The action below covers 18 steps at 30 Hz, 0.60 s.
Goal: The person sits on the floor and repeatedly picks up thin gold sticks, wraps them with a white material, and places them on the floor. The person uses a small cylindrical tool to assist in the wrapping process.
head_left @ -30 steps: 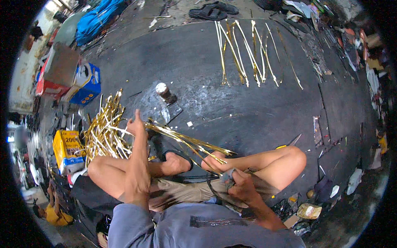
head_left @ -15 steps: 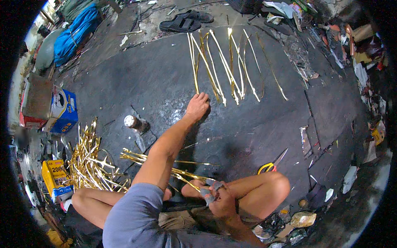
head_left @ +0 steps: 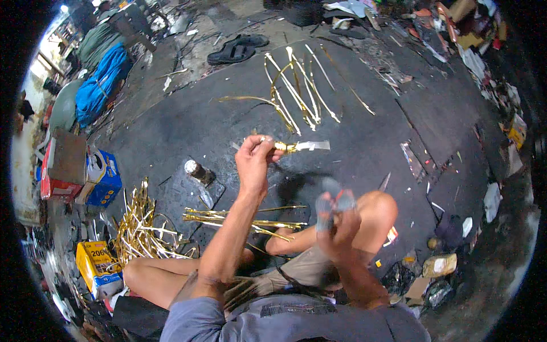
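Note:
Above the middle of the dark floor my left hand (head_left: 254, 162) is closed, its thumb and fingers pinching a shiny gold strip (head_left: 290, 147) with a pale, flat end that points right. Over my right knee is my right hand (head_left: 342, 228), raised and smeared by motion. Grey wrapping covers some of its fingers, and whether they grip anything is unclear. Beyond the left hand, several gold strips (head_left: 296, 91) lie in a zigzag row, one curving off to the left. A bundle of gold strips (head_left: 245, 218) rests in front of my legs.
A tangled heap of gold strips (head_left: 145, 228) lies left, beside a yellow box (head_left: 97, 262). A white-topped cylinder (head_left: 196, 170) stands near my left forearm. Scissors (head_left: 387, 181) lie partly hidden behind my right knee. Black sandals (head_left: 236, 48) lie at the back; litter lines the right.
My left hand has come back toward me from the row's left end, now holding a gold strip. My right hand has lifted and moved right, away from the bundle.

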Available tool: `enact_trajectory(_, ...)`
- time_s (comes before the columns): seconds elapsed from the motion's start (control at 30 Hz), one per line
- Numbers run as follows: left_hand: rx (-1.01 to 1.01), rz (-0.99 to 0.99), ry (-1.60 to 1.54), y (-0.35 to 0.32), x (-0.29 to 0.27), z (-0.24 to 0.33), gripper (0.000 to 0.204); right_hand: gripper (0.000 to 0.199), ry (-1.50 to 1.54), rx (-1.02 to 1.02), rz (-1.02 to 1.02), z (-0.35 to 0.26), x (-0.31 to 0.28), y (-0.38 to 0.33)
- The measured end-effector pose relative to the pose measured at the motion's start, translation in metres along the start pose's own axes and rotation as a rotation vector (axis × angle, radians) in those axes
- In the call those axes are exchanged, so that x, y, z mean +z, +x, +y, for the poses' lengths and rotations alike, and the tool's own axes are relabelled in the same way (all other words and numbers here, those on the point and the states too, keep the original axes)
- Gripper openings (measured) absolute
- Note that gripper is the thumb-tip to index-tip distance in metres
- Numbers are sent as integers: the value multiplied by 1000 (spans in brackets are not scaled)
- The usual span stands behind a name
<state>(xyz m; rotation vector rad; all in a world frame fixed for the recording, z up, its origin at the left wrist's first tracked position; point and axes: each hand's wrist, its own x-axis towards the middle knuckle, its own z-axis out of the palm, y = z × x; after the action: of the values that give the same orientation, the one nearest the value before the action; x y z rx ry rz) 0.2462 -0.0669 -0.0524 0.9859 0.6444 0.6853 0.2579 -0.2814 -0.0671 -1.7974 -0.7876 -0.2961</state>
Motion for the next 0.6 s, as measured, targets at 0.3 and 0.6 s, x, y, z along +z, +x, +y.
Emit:
enact_trajectory(0.3, 205, -130, 99, -99, 22, -22, 8, 30, -606, 131, -235, -29, 15, 87)
enact_trajectory(0.6, 760, 515, -98, -107, -148, 162, 16, 40, -1068, 335, -296, 139, 4, 116)
